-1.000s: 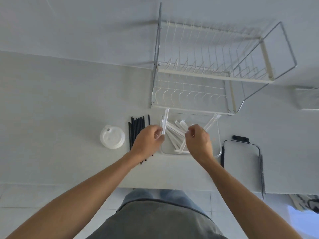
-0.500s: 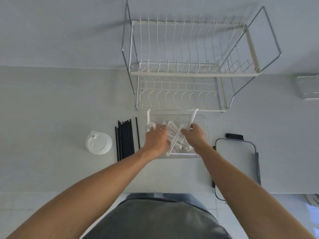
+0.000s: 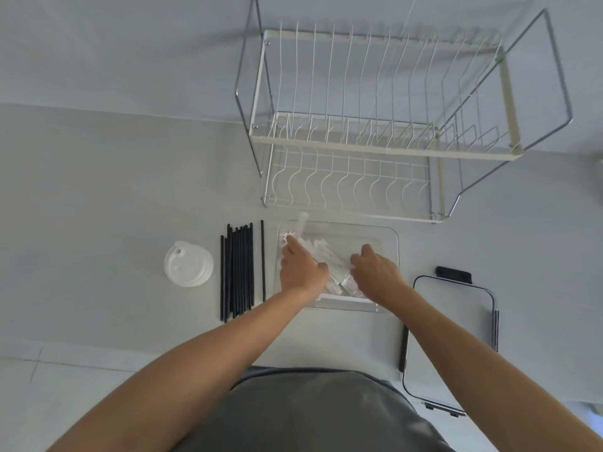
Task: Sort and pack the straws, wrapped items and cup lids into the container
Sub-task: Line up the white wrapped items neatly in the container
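Note:
A clear plastic container sits on the white counter in front of me. Several white wrapped items lie inside it, slanting from upper left to lower right. My left hand is inside the container at its left side, resting on the wrapped items; one wrapped piece leans on the rim above it. My right hand is lower right in the container, fingers down on the items. Left of the container lie several black straws side by side. A stack of white cup lids sits further left.
A two-tier white wire dish rack stands just behind the container. A container lid with black clips lies to the right, partly over the counter's front edge. The floor shows below the counter edge at the left.
Both hands have lowered the wrapped items from above the container down into it. The pieces that stuck up between my hands now lie flat, and my hands press on them.

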